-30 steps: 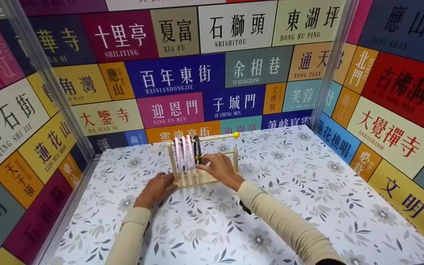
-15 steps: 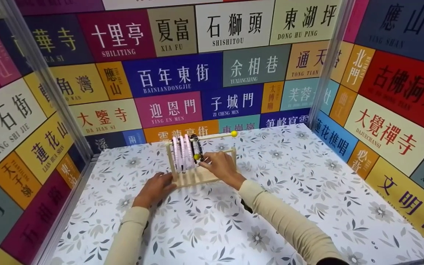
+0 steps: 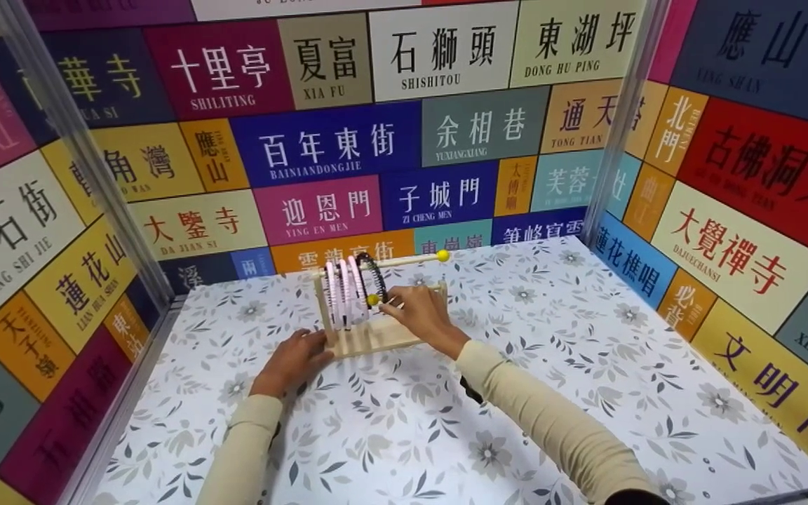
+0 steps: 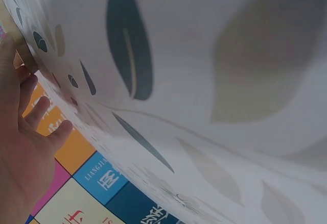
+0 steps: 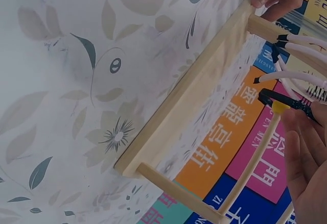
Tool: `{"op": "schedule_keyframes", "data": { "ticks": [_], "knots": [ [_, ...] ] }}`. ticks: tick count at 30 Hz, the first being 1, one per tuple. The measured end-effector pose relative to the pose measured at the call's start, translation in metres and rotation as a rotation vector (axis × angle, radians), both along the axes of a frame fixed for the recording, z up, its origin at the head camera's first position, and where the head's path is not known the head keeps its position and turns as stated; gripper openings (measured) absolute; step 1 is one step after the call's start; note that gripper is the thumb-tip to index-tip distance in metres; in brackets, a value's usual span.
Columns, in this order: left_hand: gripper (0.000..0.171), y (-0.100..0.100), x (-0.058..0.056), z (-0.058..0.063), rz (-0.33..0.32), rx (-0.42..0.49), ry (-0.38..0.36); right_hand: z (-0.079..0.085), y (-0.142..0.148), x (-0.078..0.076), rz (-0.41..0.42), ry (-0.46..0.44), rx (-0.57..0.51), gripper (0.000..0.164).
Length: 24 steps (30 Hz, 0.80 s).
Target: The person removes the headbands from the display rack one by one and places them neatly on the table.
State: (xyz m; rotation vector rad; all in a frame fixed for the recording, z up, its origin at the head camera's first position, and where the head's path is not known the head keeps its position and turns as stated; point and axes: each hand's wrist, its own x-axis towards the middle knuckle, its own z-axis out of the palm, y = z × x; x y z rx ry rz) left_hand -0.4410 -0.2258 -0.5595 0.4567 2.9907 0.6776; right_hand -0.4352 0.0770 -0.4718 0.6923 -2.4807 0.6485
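A wooden rack (image 3: 376, 341) stands on the table, its upper rod (image 3: 407, 261) ending in a yellow ball. Several pink headbands (image 3: 341, 294) hang together at its left end. Beside them a black headband (image 3: 379, 280) hangs at a slant. My right hand (image 3: 419, 313) pinches its lower right part between thumb and fingers. In the right wrist view, one black headband tip (image 5: 265, 97) lies right at the yellow ball (image 5: 279, 106) of the lower rod. My left hand (image 3: 297, 361) rests at the left end of the rack's base, fingers touching the wood.
The table (image 3: 404, 435) wears a white cloth printed with grey leaves and flowers. Colourful sign-covered panels (image 3: 327, 144) rise behind and at both sides, joined by metal corner posts (image 3: 621, 133).
The black headband's lower part has swung right, widening the gap to the pink headbands, and the lower yellow ball shows more fully. My left hand stays at the base.
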Motion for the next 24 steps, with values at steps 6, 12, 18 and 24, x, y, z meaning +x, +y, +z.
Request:
{"op": "schedule_keyframes", "data": {
  "ticks": [6, 12, 18, 24],
  "knots": [
    [0.057, 0.001, 0.000, 0.002, 0.018, 0.000, -0.018, 0.004, 0.004, -0.001, -0.002, 0.010, -0.001, 0.022],
    [0.057, 0.002, 0.000, 0.001, 0.028, -0.001, -0.039, 0.006, 0.011, 0.000, -0.006, 0.035, -0.015, 0.018],
    [0.057, 0.001, 0.000, 0.000, 0.027, -0.013, -0.031, 0.010, 0.017, 0.001, 0.005, 0.040, -0.054, 0.021],
    [0.056, 0.003, 0.000, 0.001, 0.005, -0.025, -0.005, 0.015, 0.022, 0.000, -0.013, 0.041, -0.077, 0.014]
  ]
}}
